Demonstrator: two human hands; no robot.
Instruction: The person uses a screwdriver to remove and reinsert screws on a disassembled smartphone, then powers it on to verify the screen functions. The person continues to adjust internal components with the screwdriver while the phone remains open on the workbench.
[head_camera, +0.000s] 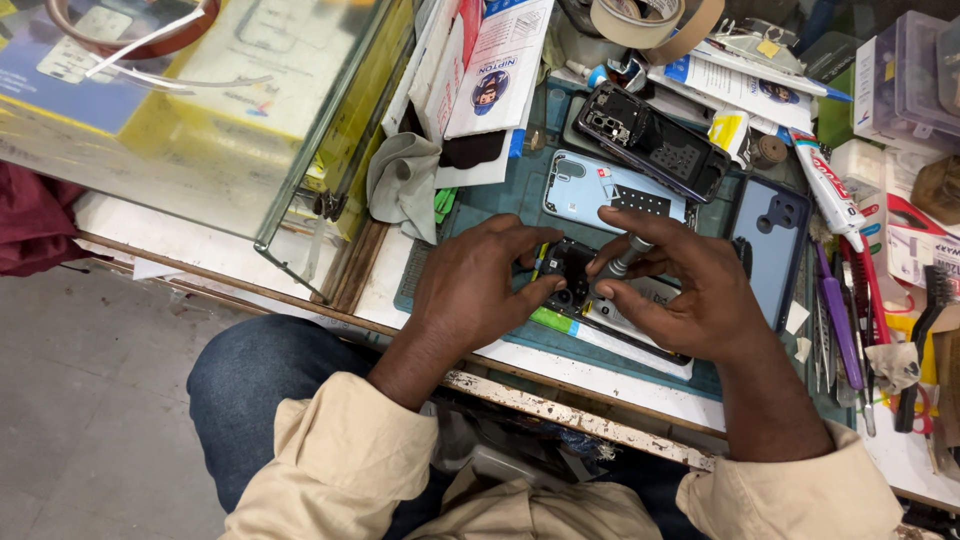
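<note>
Screwdriver (628, 256) pinched in our right hand (690, 300), tip on the opened phone (590, 290) lying on the counter's mat (500, 195) — left hand (480, 285) clamps its edge; we judge unscrewing underway, needing steady downward pressure.

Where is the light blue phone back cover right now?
The light blue back cover lies on the mat just beyond both hands, beside the dark phone frame.

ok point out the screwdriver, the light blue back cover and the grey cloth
screwdriver (628, 256), head view, on its grey ridged handle between the right hand's fingers
light blue back cover (585, 190), head view, on its bare middle panel
grey cloth (402, 180), head view, on the middle of its folds
</note>
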